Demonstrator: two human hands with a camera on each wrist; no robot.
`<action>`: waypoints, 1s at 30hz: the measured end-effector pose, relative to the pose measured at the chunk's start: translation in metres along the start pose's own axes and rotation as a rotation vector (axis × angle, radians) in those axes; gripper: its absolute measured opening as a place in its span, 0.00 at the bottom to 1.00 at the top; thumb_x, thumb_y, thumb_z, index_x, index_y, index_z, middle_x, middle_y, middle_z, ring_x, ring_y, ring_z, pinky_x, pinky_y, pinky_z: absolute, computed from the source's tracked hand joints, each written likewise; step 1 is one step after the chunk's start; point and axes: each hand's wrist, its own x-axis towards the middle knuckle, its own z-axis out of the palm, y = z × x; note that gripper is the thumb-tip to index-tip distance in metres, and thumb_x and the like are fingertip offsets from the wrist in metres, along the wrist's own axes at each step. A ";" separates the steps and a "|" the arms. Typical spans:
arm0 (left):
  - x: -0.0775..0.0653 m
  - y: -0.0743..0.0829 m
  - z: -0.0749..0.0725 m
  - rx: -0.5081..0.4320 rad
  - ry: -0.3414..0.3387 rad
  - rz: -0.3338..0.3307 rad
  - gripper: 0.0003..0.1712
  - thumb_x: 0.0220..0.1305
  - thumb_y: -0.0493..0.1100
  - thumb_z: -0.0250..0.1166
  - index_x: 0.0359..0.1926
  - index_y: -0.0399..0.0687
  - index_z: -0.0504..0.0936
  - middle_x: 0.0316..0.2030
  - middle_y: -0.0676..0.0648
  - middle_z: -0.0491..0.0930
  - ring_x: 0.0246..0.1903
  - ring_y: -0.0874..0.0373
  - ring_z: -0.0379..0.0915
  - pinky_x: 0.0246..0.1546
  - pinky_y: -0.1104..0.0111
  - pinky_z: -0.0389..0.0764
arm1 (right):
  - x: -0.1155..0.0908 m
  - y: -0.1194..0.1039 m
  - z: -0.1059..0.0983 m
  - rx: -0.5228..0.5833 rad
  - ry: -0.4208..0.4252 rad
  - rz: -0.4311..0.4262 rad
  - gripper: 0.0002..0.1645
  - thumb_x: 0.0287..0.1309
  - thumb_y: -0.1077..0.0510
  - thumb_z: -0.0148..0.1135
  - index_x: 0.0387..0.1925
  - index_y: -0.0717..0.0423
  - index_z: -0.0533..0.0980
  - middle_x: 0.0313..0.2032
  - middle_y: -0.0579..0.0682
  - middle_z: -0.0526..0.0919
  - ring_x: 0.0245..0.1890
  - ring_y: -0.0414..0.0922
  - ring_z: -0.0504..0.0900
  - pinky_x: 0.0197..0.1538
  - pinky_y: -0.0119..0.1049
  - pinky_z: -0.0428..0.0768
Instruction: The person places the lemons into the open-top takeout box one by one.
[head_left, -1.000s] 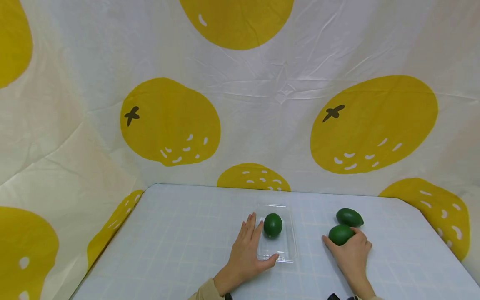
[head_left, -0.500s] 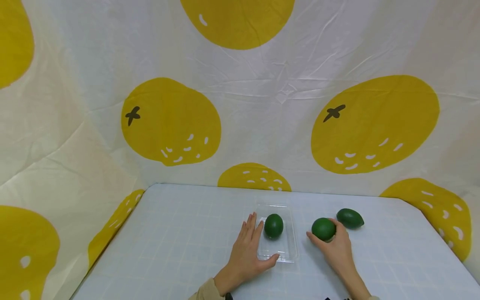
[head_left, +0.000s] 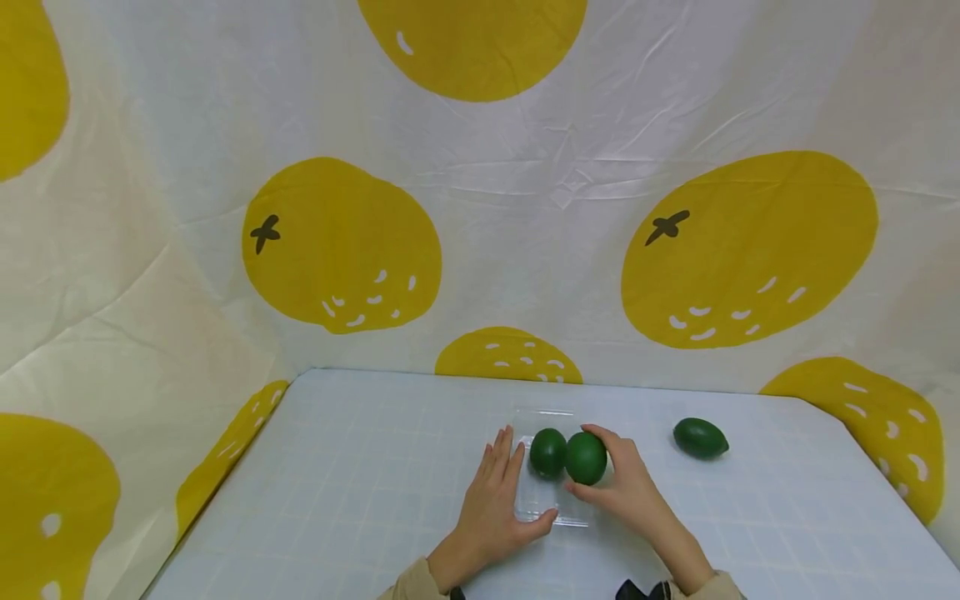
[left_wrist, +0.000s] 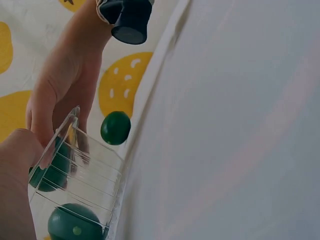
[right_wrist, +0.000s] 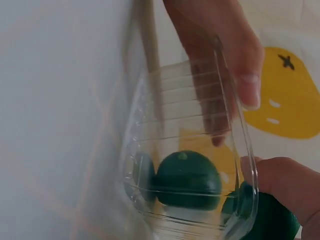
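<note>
My right hand [head_left: 628,483] grips a dark green lime [head_left: 587,458] between thumb and fingers, over the right side of a clear plastic container [head_left: 536,500]. A second lime [head_left: 547,452] sits inside, right beside the held one in the head view. Along the container's left side lies my left hand [head_left: 487,508], fingers straight and thumb spread toward the front edge. Through the clear wall, the right wrist view shows the inside lime [right_wrist: 187,180] and, at the rim, the held lime [right_wrist: 272,217]. Apart from both, a third lime [head_left: 701,438] lies on the table to the right.
A pale checked cloth [head_left: 360,483] covers the table. Behind it and on the left hangs a white curtain [head_left: 525,250] printed with large yellow fruit. The container stands around the table's middle.
My right hand has carried the lime leftward from beside the third lime to over the container. My left hand and the other limes have stayed in place.
</note>
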 end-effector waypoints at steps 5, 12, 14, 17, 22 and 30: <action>0.000 -0.001 0.001 -0.003 0.030 0.017 0.53 0.58 0.71 0.62 0.67 0.31 0.68 0.74 0.34 0.52 0.73 0.41 0.52 0.68 0.46 0.62 | 0.000 -0.003 0.012 -0.065 -0.026 -0.095 0.50 0.37 0.53 0.83 0.65 0.55 0.70 0.57 0.51 0.78 0.52 0.51 0.69 0.51 0.53 0.77; 0.001 -0.001 0.001 -0.010 0.040 0.036 0.54 0.59 0.72 0.60 0.67 0.30 0.67 0.74 0.33 0.53 0.72 0.40 0.53 0.67 0.46 0.63 | 0.001 -0.009 0.017 -0.260 -0.029 -0.180 0.49 0.33 0.54 0.83 0.62 0.54 0.73 0.52 0.50 0.80 0.51 0.54 0.72 0.47 0.55 0.76; 0.001 -0.001 0.001 -0.003 0.040 0.044 0.54 0.59 0.72 0.59 0.67 0.29 0.66 0.73 0.32 0.54 0.73 0.41 0.53 0.67 0.46 0.63 | 0.001 -0.009 0.019 -0.306 -0.052 -0.178 0.47 0.34 0.54 0.82 0.61 0.53 0.74 0.52 0.51 0.80 0.50 0.53 0.72 0.46 0.54 0.76; 0.001 0.000 0.001 0.012 0.037 0.054 0.55 0.59 0.72 0.59 0.68 0.27 0.66 0.73 0.32 0.54 0.73 0.41 0.52 0.67 0.47 0.63 | 0.001 -0.010 0.021 -0.329 -0.081 -0.165 0.45 0.35 0.55 0.80 0.60 0.53 0.75 0.52 0.52 0.80 0.50 0.54 0.72 0.46 0.54 0.76; 0.001 0.001 0.001 0.019 0.035 0.057 0.57 0.59 0.72 0.60 0.68 0.27 0.64 0.73 0.32 0.54 0.73 0.42 0.52 0.68 0.47 0.62 | 0.000 -0.010 0.022 -0.333 -0.094 -0.129 0.44 0.36 0.56 0.80 0.61 0.52 0.75 0.53 0.52 0.79 0.50 0.54 0.72 0.46 0.54 0.76; 0.000 0.000 0.002 0.022 0.067 0.079 0.56 0.58 0.71 0.61 0.67 0.24 0.65 0.73 0.32 0.54 0.72 0.40 0.54 0.67 0.47 0.63 | 0.000 -0.007 0.027 -0.169 -0.103 -0.083 0.49 0.34 0.65 0.80 0.64 0.54 0.71 0.57 0.54 0.77 0.51 0.54 0.74 0.53 0.58 0.76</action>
